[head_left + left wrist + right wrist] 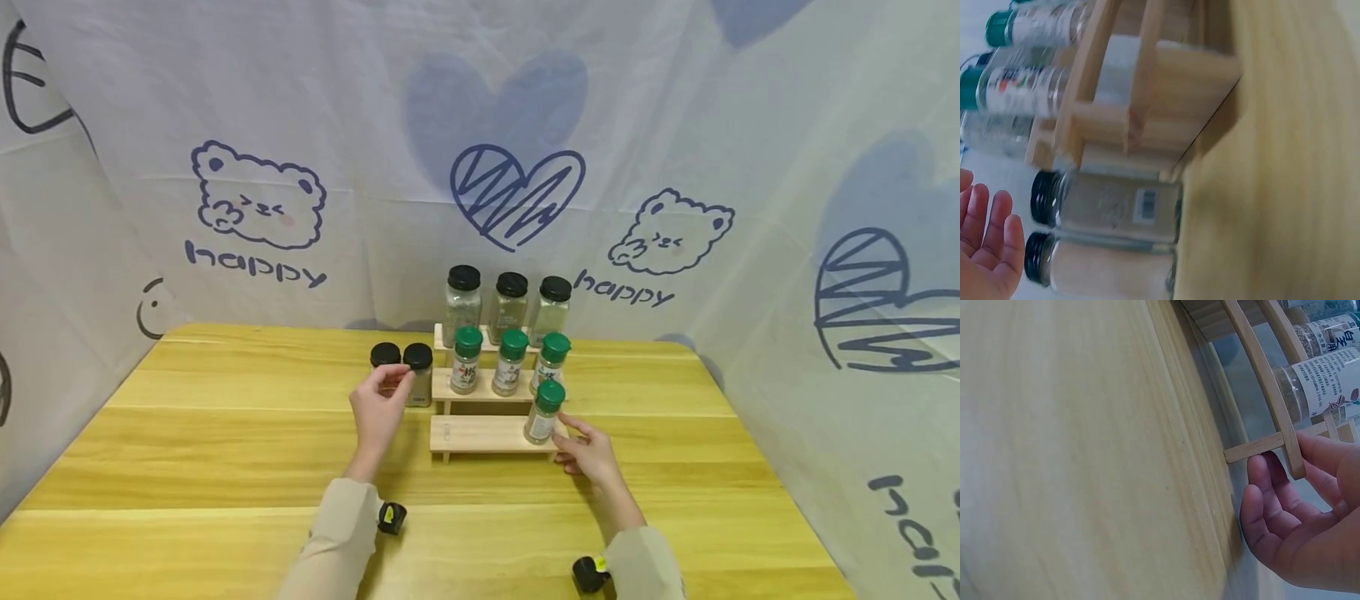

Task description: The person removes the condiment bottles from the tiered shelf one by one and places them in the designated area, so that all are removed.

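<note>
A three-tier wooden spice rack (480, 435) stands on the table. My right hand (588, 454) is at the right end of its lowest shelf, with that end between thumb and fingers in the right wrist view, where the hand (1310, 519) shows large. Just beside it on this shelf stands a green-capped spice jar (543, 414). My left hand (381, 408) hovers by two black-capped jars left of the rack, its fingers bent and holding nothing. In the left wrist view the nearer-to-rack jar (1116, 206) and the other jar (1110, 265) stand side by side, apart from the fingers (997, 225).
Three green-capped jars, one of them a middle jar (509, 363), occupy the middle shelf. Three taller black-capped jars, including a left one (462, 308), line the top shelf. A printed cloth (360, 208) hangs behind the wooden table (225, 433).
</note>
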`<state>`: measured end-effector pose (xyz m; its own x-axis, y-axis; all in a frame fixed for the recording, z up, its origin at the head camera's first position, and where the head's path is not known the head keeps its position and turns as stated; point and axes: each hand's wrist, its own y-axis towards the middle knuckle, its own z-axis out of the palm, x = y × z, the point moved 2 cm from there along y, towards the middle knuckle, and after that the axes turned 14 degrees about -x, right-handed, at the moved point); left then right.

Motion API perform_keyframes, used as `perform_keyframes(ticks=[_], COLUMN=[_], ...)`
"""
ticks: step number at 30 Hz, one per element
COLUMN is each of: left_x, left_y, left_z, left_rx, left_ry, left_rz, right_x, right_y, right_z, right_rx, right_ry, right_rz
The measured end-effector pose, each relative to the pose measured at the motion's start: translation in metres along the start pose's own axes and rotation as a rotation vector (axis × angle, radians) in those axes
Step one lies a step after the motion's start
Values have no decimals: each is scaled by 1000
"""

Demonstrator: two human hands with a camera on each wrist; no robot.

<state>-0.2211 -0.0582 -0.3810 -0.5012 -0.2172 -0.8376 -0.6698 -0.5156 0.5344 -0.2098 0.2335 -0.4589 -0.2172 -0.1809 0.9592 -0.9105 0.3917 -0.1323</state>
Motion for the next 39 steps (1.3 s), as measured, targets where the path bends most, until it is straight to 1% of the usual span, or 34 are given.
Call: perform_keyframes(ticks=[4, 10, 13, 18, 19, 25, 26, 30, 34, 39], left_x=[0, -4, -7, -14, -11, -20, -26, -31, -34, -40], left_y=[-10, -23, -29, -36, -38, -47, -48, -53, -56, -59], left_z=[7, 20, 26, 37, 40, 55, 56, 64, 71, 79], left_rx=[17, 76, 111, 173, 186, 268, 284, 327, 348, 378], left_ry=[-19, -49, -52, -66, -66, -73, -78, -83, -99, -129], left_rz=[-3, -21, -20, -48, -56, -61, -58, -53, -47, -70], right_x=[1, 0, -1, -2, -2, -4, -4, -4, -3, -2], right_y=[0, 1, 0, 0, 0, -1, -1, -1, -1, 0], right_z=[0, 1, 1, 1, 1, 1, 2, 2, 2, 2], right_rx=[-4, -15, -17, -20, -20, -21, -22, -24, -30, -34], right_ry=[0, 5, 12, 23, 25, 31, 33, 37, 34, 26], right_rz=[0, 4, 2, -2, -2, 10, 14, 18, 13, 6])
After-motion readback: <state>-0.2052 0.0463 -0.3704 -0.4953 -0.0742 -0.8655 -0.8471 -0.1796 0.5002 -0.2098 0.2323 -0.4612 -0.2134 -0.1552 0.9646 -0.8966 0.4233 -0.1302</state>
